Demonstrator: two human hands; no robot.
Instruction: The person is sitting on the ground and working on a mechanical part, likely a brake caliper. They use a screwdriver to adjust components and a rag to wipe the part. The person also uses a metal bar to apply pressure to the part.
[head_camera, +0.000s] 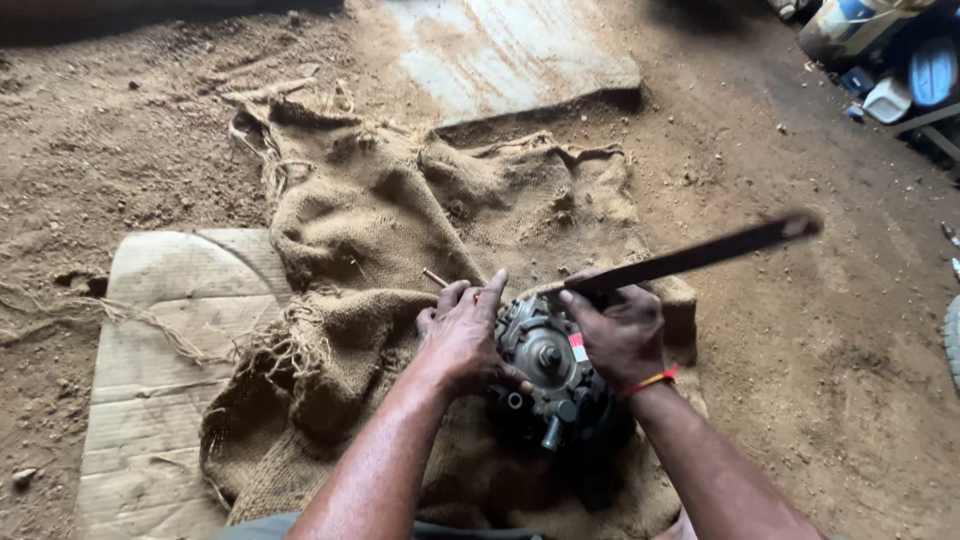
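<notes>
A grey metal engine part (548, 365), round-faced with bolts and a small red-and-white sticker, sits on a burlap sack (380, 230) spread over the dirt floor (800, 330), near the middle of the scene and close to the person. The left hand (462, 335) is clenched over the part's left edge, fingers curled across its top, and a thin metal rod (436, 278) pokes out from under those fingers toward the far left. The right hand (622, 335) grasps a long flat dark metal bar (700, 255) at its near end; the bar slants up and away to the right, its far tip blurred. This hand rests against the part's right side. A red and yellow thread band (650, 381) circles the right wrist.

Under the sack's left side lies a flattened piece of cardboard (160, 350). Farther off, beyond the sack, a worn flat metal sheet (510, 50) lies on the floor. At the far right corner stand some containers (890, 60), too cut off to tell apart.
</notes>
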